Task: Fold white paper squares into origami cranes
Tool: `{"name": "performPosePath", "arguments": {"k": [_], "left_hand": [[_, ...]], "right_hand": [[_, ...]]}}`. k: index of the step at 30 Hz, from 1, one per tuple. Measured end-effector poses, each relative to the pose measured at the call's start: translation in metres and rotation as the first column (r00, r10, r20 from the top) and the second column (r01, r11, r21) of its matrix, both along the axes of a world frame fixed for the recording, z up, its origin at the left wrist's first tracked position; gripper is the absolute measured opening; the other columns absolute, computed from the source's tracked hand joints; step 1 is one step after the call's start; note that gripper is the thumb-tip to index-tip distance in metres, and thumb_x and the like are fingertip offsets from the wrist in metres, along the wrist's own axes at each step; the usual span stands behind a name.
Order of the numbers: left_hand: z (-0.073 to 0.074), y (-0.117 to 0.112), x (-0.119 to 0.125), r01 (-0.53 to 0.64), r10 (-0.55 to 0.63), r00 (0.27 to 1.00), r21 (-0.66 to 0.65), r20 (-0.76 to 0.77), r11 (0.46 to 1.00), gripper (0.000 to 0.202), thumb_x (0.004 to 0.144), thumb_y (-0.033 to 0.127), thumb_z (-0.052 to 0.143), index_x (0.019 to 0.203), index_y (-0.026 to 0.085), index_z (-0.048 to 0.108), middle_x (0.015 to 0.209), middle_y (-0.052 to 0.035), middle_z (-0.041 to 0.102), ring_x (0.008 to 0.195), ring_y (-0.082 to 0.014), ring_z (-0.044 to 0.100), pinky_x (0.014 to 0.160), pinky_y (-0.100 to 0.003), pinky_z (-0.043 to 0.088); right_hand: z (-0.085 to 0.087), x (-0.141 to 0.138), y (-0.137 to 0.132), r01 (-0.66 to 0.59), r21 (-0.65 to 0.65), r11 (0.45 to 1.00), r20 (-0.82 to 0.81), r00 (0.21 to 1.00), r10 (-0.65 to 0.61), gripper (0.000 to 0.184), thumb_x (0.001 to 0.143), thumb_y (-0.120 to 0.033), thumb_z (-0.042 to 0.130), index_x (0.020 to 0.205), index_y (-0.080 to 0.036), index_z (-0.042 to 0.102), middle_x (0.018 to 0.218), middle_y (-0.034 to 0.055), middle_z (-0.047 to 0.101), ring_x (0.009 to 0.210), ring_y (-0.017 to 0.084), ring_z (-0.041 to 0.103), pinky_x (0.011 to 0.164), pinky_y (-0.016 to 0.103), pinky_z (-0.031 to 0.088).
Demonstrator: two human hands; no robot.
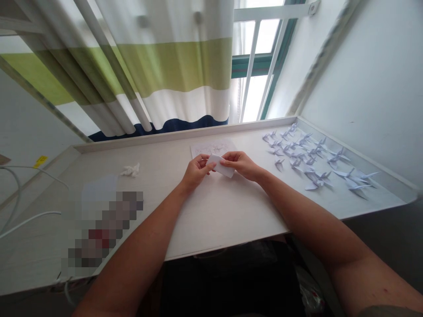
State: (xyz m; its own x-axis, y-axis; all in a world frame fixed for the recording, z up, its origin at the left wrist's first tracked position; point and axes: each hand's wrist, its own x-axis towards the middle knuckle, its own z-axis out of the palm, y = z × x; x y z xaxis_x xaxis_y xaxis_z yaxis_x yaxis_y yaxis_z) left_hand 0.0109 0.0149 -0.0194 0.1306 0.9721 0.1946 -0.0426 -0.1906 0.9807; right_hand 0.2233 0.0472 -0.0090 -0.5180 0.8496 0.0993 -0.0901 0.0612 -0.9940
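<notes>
My left hand (195, 170) and my right hand (240, 163) both pinch a small folded piece of white paper (220, 164) just above the white desk (211, 211), near its middle. The left fingers grip its left end and the right fingers its upper right edge. A printed sheet (211, 148) lies flat on the desk just behind the hands.
Several folded paper cranes (313, 160) are spread over the right part of the desk. A crumpled white scrap (131, 170) lies to the left. A blurred patch (102, 224) covers things at the front left. White cables (20, 207) run at the far left. A striped curtain (158, 70) and a window (261, 66) stand behind.
</notes>
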Motion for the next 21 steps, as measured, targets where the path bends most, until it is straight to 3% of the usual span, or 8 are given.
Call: {"name": "performPosePath", "arguments": {"k": [8, 13, 21], "left_hand": [[-0.0041, 0.0017, 0.0027, -0.078, 0.081, 0.996, 0.075, -0.045, 0.994, 0.04, 0.076, 0.054, 0.088, 0.08, 0.016, 0.077, 0.074, -0.0046, 0.074, 0.07, -0.0169, 0.064, 0.065, -0.029, 0.048], [-0.0073, 0.0003, 0.0036, 0.013, -0.003, 0.994, 0.084, -0.112, 0.996, 0.038, 0.077, 0.05, 0.088, 0.073, 0.017, 0.071, 0.069, -0.0023, 0.068, 0.064, -0.0146, 0.058, 0.06, -0.028, 0.044], [-0.0078, 0.0008, 0.0046, 0.035, -0.026, 0.995, 0.085, -0.096, 0.996, 0.041, 0.08, 0.053, 0.084, 0.071, 0.018, 0.064, 0.066, -0.0003, 0.062, 0.063, -0.0133, 0.054, 0.061, -0.027, 0.043]], "right_hand": [[-0.0067, -0.0071, 0.0013, 0.033, -0.039, 0.999, -0.045, 0.998, -0.035, 0.04, 0.071, -0.05, 0.095, 0.083, -0.017, 0.076, 0.078, 0.0016, 0.074, 0.069, 0.014, 0.063, 0.064, 0.026, 0.047], [-0.0048, -0.0079, 0.0001, 0.029, 0.011, 1.0, -0.067, 0.997, -0.028, 0.044, 0.079, -0.06, 0.087, 0.082, -0.017, 0.078, 0.082, 0.0037, 0.075, 0.078, 0.017, 0.069, 0.074, 0.031, 0.053], [-0.0016, -0.0087, -0.0002, 0.08, 0.014, 0.997, -0.077, 0.994, -0.079, 0.047, 0.073, -0.061, 0.091, 0.077, -0.016, 0.078, 0.077, 0.0029, 0.074, 0.076, 0.017, 0.067, 0.075, 0.032, 0.055]]}}
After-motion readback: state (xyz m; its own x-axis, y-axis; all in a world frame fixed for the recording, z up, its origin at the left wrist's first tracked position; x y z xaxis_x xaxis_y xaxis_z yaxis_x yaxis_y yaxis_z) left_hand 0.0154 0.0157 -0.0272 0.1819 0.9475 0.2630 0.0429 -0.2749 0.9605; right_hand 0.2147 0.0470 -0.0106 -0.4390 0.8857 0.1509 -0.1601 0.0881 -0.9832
